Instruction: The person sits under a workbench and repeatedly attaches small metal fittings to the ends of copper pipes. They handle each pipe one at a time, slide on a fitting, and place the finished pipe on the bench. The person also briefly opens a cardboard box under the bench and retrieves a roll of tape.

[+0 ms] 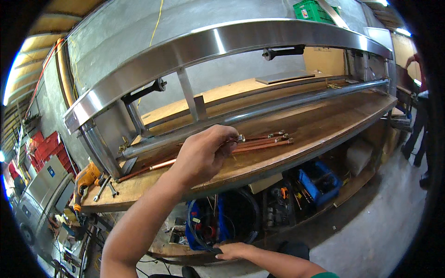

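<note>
My left hand [208,150] is closed above the wooden workbench [320,111], its fingers bent inward. A small shiny metal fitting [241,138] shows at its fingertips; whether it sits on a tube I cannot tell. Several thin copper tubes [264,144] with metal end fittings lie on the bench just beyond and beside this hand, partly hidden by it and the wrist. Low down, below the bench edge, my right hand [232,250] has its fingers closed at the rim of a coil of black hose [255,208]. The coil surrounds part of a blue bin [191,231].
A long stainless steel frame [194,48] with a round lower bar [259,110] stands on the bench. To the left lie a yellow power drill [87,178] and wrenches [101,189]. A blue crate [320,183] sits on the lower shelf. Another person [419,120] stands far right.
</note>
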`<state>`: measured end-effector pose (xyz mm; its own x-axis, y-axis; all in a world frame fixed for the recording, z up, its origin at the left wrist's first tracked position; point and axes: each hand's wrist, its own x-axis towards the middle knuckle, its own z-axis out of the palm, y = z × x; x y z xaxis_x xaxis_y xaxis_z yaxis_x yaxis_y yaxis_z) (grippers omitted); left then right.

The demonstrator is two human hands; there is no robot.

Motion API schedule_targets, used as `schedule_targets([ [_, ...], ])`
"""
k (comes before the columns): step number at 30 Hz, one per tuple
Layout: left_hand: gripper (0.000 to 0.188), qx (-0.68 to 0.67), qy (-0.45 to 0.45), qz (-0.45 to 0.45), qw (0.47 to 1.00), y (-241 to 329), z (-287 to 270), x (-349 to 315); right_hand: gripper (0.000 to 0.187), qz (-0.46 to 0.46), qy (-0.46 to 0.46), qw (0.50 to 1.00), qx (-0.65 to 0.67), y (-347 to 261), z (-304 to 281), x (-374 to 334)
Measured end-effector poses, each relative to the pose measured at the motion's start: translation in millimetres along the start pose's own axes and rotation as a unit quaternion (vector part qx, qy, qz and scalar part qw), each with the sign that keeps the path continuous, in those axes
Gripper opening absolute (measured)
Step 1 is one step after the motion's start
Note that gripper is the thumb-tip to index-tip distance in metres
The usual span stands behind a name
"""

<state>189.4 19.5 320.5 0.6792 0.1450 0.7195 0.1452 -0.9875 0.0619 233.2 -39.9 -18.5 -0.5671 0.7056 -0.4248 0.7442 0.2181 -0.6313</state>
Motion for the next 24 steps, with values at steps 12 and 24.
schedule_targets([
  [12,0.025,0.065,0.170,0.274,0.944,28.2,-42.0,-38.6,0.067,-0.014,-0.009,1.000,0.017,46.6,30.6,58.9],
  [24,0.025,0.029,0.205,0.276,0.939,26.1,-49.4,-55.6,0.065,-0.005,-0.007,1.000,0.009,43.4,29.8,56.2],
])
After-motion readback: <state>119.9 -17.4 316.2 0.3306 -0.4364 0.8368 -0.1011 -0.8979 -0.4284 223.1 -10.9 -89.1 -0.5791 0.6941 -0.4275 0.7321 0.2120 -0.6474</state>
